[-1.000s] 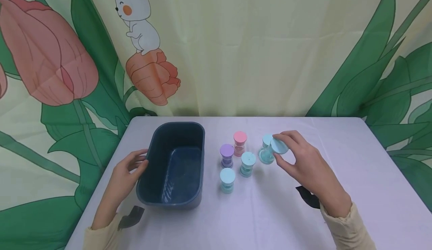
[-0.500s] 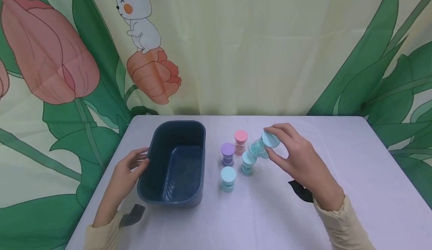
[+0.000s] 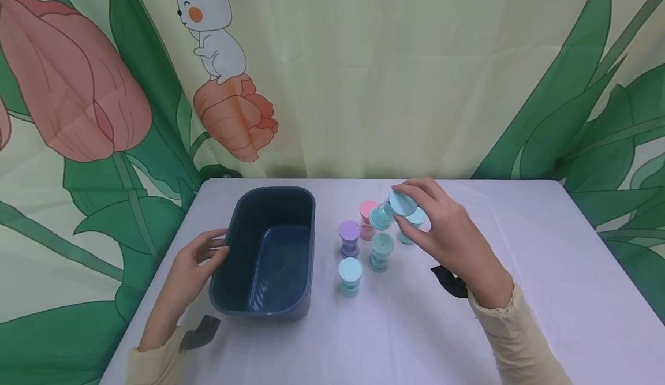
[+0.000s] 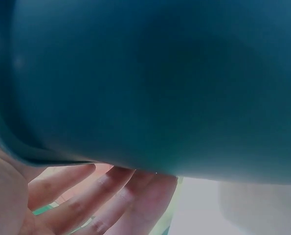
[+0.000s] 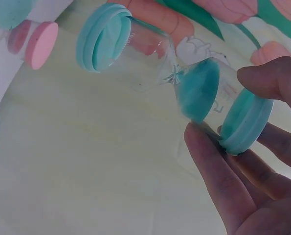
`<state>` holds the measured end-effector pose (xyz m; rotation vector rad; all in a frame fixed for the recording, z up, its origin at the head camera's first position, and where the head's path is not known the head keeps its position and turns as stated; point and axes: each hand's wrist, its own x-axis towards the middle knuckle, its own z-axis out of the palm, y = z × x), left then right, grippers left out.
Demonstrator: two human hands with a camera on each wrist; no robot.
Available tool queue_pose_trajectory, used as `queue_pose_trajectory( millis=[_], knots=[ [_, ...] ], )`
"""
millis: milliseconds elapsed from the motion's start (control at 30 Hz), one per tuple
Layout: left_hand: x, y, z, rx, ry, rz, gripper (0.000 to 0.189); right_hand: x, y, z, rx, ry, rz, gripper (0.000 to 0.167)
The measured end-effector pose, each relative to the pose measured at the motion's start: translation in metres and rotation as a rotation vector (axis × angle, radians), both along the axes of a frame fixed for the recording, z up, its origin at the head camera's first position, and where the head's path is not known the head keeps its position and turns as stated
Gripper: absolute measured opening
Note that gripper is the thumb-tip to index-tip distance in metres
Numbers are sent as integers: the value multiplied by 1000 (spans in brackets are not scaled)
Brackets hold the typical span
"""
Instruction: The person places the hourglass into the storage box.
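Observation:
My right hand (image 3: 453, 238) pinches a teal sand timer (image 3: 402, 204) by one end cap and holds it tilted above the table. In the right wrist view its clear bulbs show teal sand gathered near the held end. Below and around it stand a pink sand timer (image 3: 368, 208), a purple sand timer (image 3: 350, 232) and more teal sand timers, one (image 3: 382, 246) nearer me, one (image 3: 350, 271) at the front, and one (image 3: 417, 217) partly hidden behind my right fingers. My left hand (image 3: 191, 269) rests with loose fingers against the left outer wall of a dark blue bin (image 3: 307, 292).
Nothing lies inside the bin, which stands left of the timers on the white-covered table (image 3: 415, 339). A printed curtain (image 3: 389, 85) with flowers and a rabbit hangs behind the table's far edge.
My right hand has carried the teal sand timer to the left and slightly away from me, toward the pink one. My left hand and the bin stay in place.

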<state>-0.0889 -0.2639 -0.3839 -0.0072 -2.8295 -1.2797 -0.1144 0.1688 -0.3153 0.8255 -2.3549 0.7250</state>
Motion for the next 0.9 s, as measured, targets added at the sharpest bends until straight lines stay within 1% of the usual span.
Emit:
queue_pose_trajectory(
  millis=[167, 333, 567, 900],
  knots=[
    [-1, 1, 0, 12, -15, -1, 51, -8, -5, 1, -15, 14, 23, 50],
    [1, 2, 2, 9, -9, -2, 51, -15, -13, 3, -32, 21, 62, 48],
    [2, -1, 0, 10, -8, 4, 51, -23, -25, 7, -53, -7, 96, 48],
    [1, -2, -1, 41, -11, -11, 52, -29, -43, 12, -70, -48, 127, 47]
  ],
)
